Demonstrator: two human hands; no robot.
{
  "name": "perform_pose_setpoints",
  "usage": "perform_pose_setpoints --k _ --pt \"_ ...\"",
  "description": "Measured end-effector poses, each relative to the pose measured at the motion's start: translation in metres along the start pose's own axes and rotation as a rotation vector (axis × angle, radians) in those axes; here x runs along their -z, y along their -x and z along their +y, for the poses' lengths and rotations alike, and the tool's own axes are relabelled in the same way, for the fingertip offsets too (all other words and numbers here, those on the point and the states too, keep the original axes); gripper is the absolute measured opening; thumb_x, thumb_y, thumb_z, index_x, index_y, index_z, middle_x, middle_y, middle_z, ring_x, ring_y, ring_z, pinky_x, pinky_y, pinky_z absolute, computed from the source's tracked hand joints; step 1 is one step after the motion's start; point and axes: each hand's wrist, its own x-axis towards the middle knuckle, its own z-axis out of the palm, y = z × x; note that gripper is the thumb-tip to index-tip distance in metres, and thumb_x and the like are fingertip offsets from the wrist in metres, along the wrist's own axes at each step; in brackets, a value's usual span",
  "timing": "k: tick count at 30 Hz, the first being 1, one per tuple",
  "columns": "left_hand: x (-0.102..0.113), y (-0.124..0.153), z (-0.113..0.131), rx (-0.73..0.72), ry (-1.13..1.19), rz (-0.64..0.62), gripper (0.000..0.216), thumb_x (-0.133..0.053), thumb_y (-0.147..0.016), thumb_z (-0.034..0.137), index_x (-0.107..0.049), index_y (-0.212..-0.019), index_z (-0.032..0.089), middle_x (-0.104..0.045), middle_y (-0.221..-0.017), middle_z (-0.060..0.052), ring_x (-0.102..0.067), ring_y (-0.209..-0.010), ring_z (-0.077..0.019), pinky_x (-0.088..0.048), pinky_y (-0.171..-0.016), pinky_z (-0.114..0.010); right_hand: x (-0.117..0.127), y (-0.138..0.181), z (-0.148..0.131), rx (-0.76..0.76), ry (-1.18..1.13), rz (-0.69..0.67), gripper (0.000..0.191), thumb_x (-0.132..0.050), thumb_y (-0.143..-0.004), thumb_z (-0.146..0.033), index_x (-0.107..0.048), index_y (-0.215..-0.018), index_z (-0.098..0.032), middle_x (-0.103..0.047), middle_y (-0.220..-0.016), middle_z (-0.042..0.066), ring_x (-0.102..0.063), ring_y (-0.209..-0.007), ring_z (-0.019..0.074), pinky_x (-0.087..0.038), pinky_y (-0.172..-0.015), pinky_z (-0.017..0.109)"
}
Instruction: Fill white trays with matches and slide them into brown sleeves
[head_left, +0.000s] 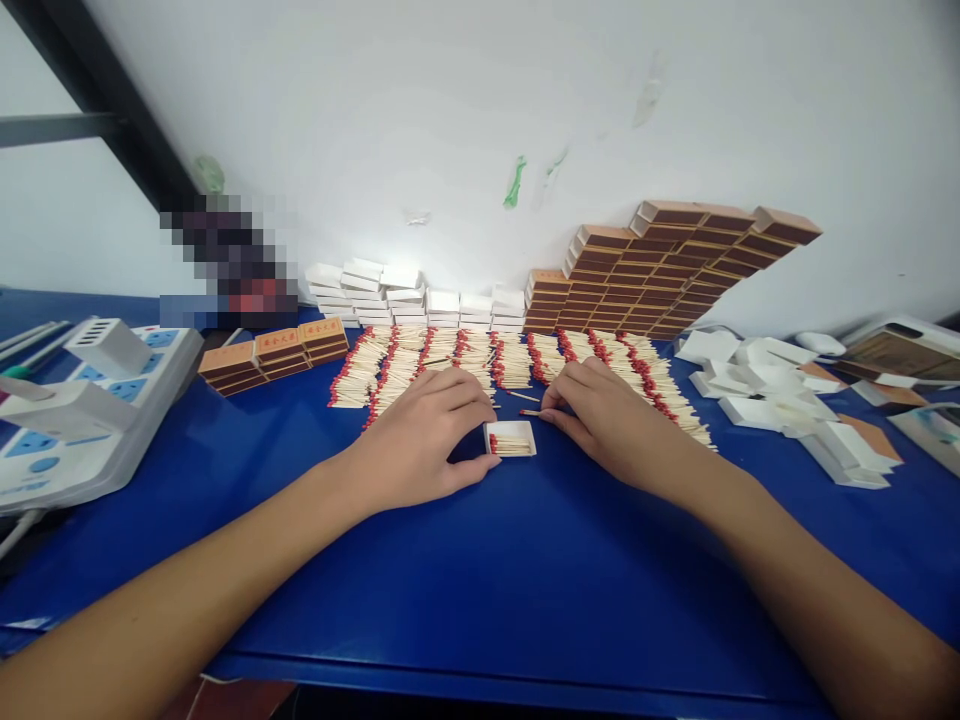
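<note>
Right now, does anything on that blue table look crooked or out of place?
Yes. The tall stack of brown cardboard matchbox sleeves against the white wall leans right, its top rows overhanging. One red-tipped wooden match lies loose beside the right hand, apart from the neat rows of matches.

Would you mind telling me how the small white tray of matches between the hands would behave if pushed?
The white tray looks like thin card, so it is probably light and should slide easily on the smooth blue table. Open-topped and shallow, it may spill its matches if tilted. Its walls might crush under a firm pinch.
</note>
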Motion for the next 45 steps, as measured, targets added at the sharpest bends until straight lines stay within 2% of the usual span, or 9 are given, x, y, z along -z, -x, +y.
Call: perform_pose_setpoints --k 6,12,16,19,22,29,32,38,45 --pt "0.0 0.0 0.001 -0.001 0.002 0.008 0.024 -0.076 -0.099 0.034 -0.072 -0.117 0.018 -0.076 -0.121 -0.01 -0.066 -0.124 -0.0305 -0.052 -0.112 -0.05 0.006 0.0 -0.024 0.011 -0.061 0.082 0.015 -0.055 -0.109 -0.029 -0.06 -0.096 -0.024 -0.066 -0.102 0.011 -0.059 -0.101 0.03 -0.049 -0.089 0.045" --pt "0.001 -0.001 0.001 -0.006 0.01 0.008 0.021 -0.075 -0.1 0.033 -0.072 -0.114 0.017 -0.076 -0.12 -0.01 -0.066 -0.123 -0.0304 -0.053 -0.112 -0.049 0.005 0.002 -0.044 0.061 -0.083 0.012 0.012 -0.057 -0.108 -0.025 -0.061 -0.097 -0.023 -0.066 -0.1 0.01 -0.061 -0.099 0.028 -0.05 -0.084 0.041" --pt "0.001 0.0 0.002 0.0 0.005 0.0 0.023 -0.075 -0.1 0.034 -0.072 -0.116 0.017 -0.076 -0.121 -0.01 -0.065 -0.123 -0.0307 -0.052 -0.112 -0.05 0.002 -0.002 -0.032 0.021 -0.086 0.078 0.013 -0.058 -0.108 -0.029 -0.064 -0.098 -0.023 -0.067 -0.1 0.01 -0.06 -0.098 0.0283 -0.05 -0.084 0.042" --pt "0.001 0.0 0.002 0.002 0.009 -0.007 0.023 -0.074 -0.1 0.034 -0.072 -0.116 0.017 -0.076 -0.121 -0.01 -0.065 -0.124 -0.0308 -0.052 -0.112 -0.05 -0.004 -0.008 -0.017 0.01 -0.016 0.124 0.013 -0.057 -0.108 -0.026 -0.069 -0.108 -0.022 -0.068 -0.102 0.011 -0.06 -0.102 0.0305 -0.05 -0.088 0.046" --pt "0.001 0.0 0.002 0.004 0.006 -0.002 0.022 -0.074 -0.101 0.033 -0.072 -0.116 0.018 -0.076 -0.121 -0.01 -0.066 -0.124 -0.0308 -0.052 -0.112 -0.05 -0.01 -0.013 -0.006 0.027 0.019 0.102 0.02 -0.056 -0.108 -0.027 -0.073 -0.117 -0.022 -0.067 -0.103 0.012 -0.06 -0.103 0.0317 -0.051 -0.089 0.047" --pt "0.001 0.001 0.002 -0.01 -0.009 0.012 0.023 -0.074 -0.1 0.034 -0.072 -0.116 0.018 -0.076 -0.122 -0.01 -0.066 -0.125 -0.0313 -0.053 -0.112 -0.051 -0.015 -0.014 -0.002 0.027 0.043 0.099 0.023 -0.055 -0.108 -0.028 -0.073 -0.121 -0.02 -0.065 -0.1 0.012 -0.059 -0.102 0.0317 -0.051 -0.088 0.047" --pt "0.001 0.001 0.002 -0.005 -0.008 0.007 0.024 -0.075 -0.1 0.035 -0.072 -0.117 0.017 -0.076 -0.122 -0.01 -0.065 -0.125 -0.0315 -0.053 -0.112 -0.051 -0.014 -0.015 -0.003 0.017 0.034 0.094 0.019 -0.056 -0.108 -0.027 -0.072 -0.117 -0.02 -0.065 -0.101 0.012 -0.06 -0.103 0.0315 -0.051 -0.089 0.046" --pt "0.001 0.0 0.002 -0.012 -0.011 0.015 0.022 -0.074 -0.1 0.034 -0.072 -0.115 0.018 -0.077 -0.121 -0.01 -0.066 -0.124 -0.0309 -0.053 -0.111 -0.05 -0.015 -0.015 0.0 -0.001 -0.013 0.09 0.014 -0.06 -0.107 -0.027 -0.063 -0.094 -0.023 -0.065 -0.098 0.01 -0.06 -0.099 0.0297 -0.05 -0.084 0.043" --pt "0.001 0.001 0.001 -0.016 -0.018 0.016 0.023 -0.075 -0.1 0.034 -0.072 -0.116 0.018 -0.077 -0.12 -0.01 -0.066 -0.124 -0.0313 -0.053 -0.112 -0.051 -0.013 -0.015 0.0 0.003 -0.022 0.097 0.015 -0.058 -0.108 -0.026 -0.061 -0.093 -0.023 -0.066 -0.098 0.011 -0.059 -0.099 0.0302 -0.05 -0.085 0.045"
